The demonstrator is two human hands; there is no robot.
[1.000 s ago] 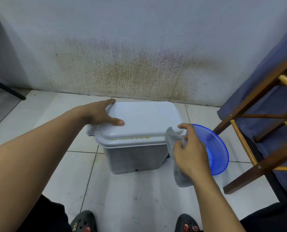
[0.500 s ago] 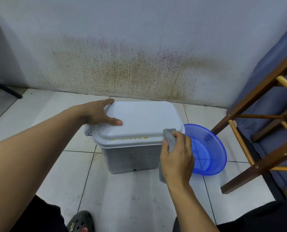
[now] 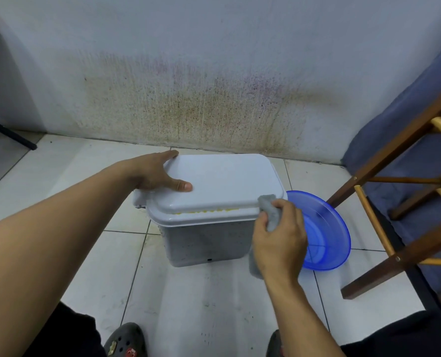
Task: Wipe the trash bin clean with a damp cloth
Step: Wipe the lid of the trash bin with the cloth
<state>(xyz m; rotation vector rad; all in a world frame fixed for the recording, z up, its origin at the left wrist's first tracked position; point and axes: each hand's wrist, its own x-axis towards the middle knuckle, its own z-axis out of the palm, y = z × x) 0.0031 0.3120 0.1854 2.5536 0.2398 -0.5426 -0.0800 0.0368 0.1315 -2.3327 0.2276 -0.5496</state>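
A white lidded trash bin (image 3: 209, 240) stands on the tiled floor near the wall, its front side speckled with dirt. My left hand (image 3: 157, 173) rests flat on the lid's (image 3: 224, 181) left edge, thumb on top. My right hand (image 3: 278, 240) grips a grey cloth (image 3: 269, 210) and holds it against the bin's front right corner, just under the lid rim. The cloth's lower end hangs below my wrist.
A blue plastic basin (image 3: 325, 233) sits on the floor right of the bin, close to my right hand. A wooden chair frame (image 3: 399, 228) with blue fabric stands at the far right. The stained wall (image 3: 201, 104) is directly behind. My sandalled feet (image 3: 124, 341) are at the bottom.
My right hand has brought the cloth from beside the basin left onto the bin's front right corner. My left hand has stayed on the lid.
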